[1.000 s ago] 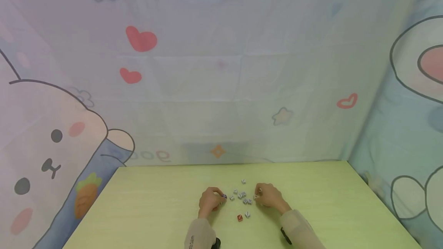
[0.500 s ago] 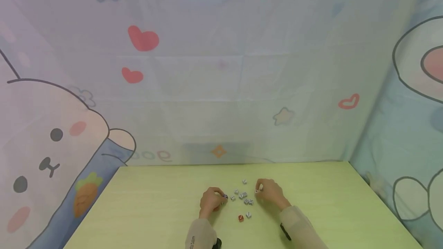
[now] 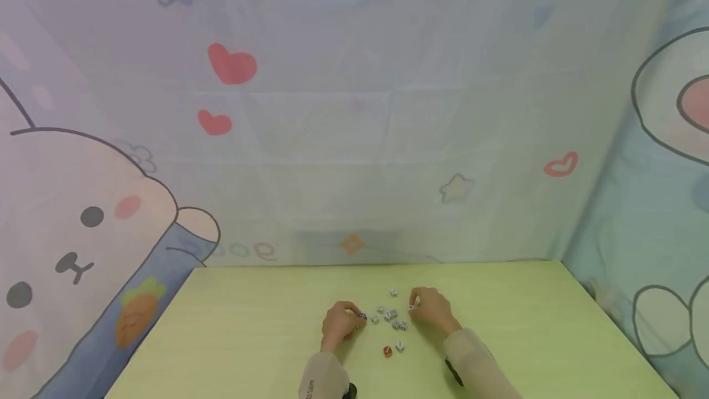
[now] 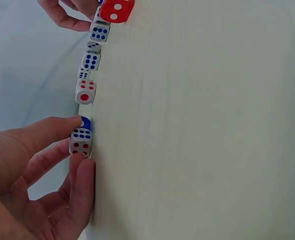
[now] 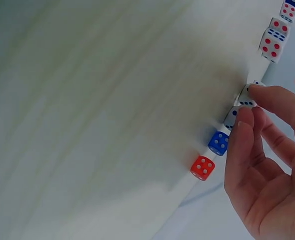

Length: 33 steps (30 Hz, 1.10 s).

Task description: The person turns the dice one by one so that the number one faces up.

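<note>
My left hand point(image 3: 339, 325) has its thumb and fingers curled about a blue die point(image 4: 86, 122) and a white die point(image 4: 81, 143) with red and blue pips, low at the tabletop. To the right, my right hand point(image 3: 433, 310) pinches a white die point(image 5: 246, 97) with dark pips between thumb and fingertips. Another white die point(image 5: 231, 117) sits close beside those fingers, partly covered by them. Several white dice point(image 3: 394, 314) lie loosely grouped between the hands. A red die point(image 3: 388, 351) and a white die point(image 3: 400, 346) lie nearer the front.
The dice lie on a pale yellow-green tabletop point(image 3: 249, 337). Behind it hangs a cloth backdrop point(image 3: 332, 140) printed with hearts and stars, and a similar cloth point(image 3: 653, 214) rises on the right. A blue die point(image 5: 219, 143) is next to the red one.
My right hand has shifted slightly toward the back of the table with its die. The left hand and the loose dice look the same, apart from a small camera shift.
</note>
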Motion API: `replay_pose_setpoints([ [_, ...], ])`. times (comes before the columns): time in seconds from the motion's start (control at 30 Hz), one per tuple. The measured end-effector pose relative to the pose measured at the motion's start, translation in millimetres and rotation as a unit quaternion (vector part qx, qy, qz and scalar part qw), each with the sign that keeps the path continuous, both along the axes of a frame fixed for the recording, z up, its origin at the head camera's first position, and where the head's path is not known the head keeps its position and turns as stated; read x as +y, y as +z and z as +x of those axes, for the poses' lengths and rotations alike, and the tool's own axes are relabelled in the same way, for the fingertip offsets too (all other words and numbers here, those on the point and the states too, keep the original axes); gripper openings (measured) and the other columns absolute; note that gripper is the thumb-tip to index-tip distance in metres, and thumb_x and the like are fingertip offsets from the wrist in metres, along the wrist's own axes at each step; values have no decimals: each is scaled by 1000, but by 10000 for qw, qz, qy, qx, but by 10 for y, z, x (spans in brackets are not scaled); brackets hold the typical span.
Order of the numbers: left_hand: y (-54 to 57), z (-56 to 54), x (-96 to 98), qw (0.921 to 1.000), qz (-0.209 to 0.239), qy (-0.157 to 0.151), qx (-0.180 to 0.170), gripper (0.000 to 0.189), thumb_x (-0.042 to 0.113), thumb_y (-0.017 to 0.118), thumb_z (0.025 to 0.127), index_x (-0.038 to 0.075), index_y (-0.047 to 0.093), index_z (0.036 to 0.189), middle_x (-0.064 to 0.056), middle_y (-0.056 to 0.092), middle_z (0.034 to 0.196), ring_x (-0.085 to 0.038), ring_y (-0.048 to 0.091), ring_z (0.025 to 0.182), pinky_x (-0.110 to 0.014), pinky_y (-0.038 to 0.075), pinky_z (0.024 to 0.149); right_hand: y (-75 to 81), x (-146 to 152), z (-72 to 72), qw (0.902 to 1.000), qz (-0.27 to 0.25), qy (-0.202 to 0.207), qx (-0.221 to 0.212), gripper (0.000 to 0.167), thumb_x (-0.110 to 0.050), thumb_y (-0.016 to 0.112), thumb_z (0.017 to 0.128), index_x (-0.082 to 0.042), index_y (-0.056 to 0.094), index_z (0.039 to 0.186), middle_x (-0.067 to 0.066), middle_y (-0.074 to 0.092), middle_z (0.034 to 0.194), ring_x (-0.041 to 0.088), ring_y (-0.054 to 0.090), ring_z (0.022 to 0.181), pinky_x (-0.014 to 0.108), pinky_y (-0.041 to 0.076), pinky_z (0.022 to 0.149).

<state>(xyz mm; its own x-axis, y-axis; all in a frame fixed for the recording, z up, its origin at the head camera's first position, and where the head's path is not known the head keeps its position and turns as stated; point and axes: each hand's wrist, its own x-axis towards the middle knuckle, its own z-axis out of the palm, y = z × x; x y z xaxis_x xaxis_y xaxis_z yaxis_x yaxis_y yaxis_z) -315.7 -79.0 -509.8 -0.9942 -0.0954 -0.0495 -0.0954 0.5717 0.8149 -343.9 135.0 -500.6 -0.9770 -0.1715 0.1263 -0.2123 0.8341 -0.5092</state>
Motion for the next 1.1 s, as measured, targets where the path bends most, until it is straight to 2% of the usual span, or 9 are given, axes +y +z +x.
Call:
replay_pose_setpoints([
  [0.23,15,-11,14,10000,-33,-22,-23,11,14,70,72,8,66,80,-4,60,60,-8,41,39,-21,33,39,-8,47,-16,9998,-159,-40,-80,16,-16,68,74,-9,62,87,3,62,71,11,53,55,24,41,48],
  [0.33,26,-19,13,10000,-47,-15,5,11,14,69,72,8,66,80,-6,60,58,-8,41,39,-20,32,39,11,61,7,9963,-768,101,-370,17,-15,65,78,-6,62,92,6,64,73,12,55,53,24,45,46],
  [0.5,-2,-33,-3,9999,-113,39,-29,12,15,70,71,9,66,80,-3,59,57,-9,42,39,-21,34,39,33,56,105,9774,-1790,563,-970,15,-12,59,83,-2,62,94,10,65,74,15,60,54,28,50,48],
  [0.57,-21,-35,-3,9999,-103,-1,-24,12,16,70,71,9,66,80,-2,57,54,-8,41,39,-21,34,39,27,56,154,9756,-1775,673,-1098,16,-12,57,83,-1,62,93,10,64,73,15,59,55,28,50,48],
  [0.7,-36,-44,-7,9999,23,-135,29,12,15,70,72,8,66,81,-1,55,50,-8,40,38,-21,34,38,15,45,229,9818,-1428,639,-1076,16,-11,57,81,-2,62,92,11,62,78,14,54,58,26,46,49],
  [0.77,-45,-45,-12,9999,33,-156,54,12,15,70,72,8,66,80,-2,55,50,-8,40,38,-21,34,38,5,37,258,9850,-1243,627,-1023,14,-9,58,79,-2,63,91,15,63,90,14,52,57,30,46,51],
  [0.9,-61,-43,-19,9999,-4,-135,28,12,16,70,72,8,66,80,-1,56,52,-9,41,39,-21,34,39,-29,19,294,9896,-943,684,-846,12,-9,64,76,-3,62,86,22,59,111,14,53,59,46,47,72],
  [1.0,-79,-50,-19,9999,-60,-116,22,11,16,70,73,9,66,79,2,52,50,-8,40,39,-21,33,39,-46,2,303,9896,-941,729,-813,13,-10,66,76,-3,60,85,20,64,93,12,52,56,43,49,69],
  [1.1,-81,-60,-16,9999,-91,-127,56,10,16,70,73,10,66,79,4,47,45,-8,38,37,-21,31,38,-51,-16,296,9879,-1048,806,-814,14,-10,65,77,-2,58,85,9,61,65,11,48,48,27,43,45],
])
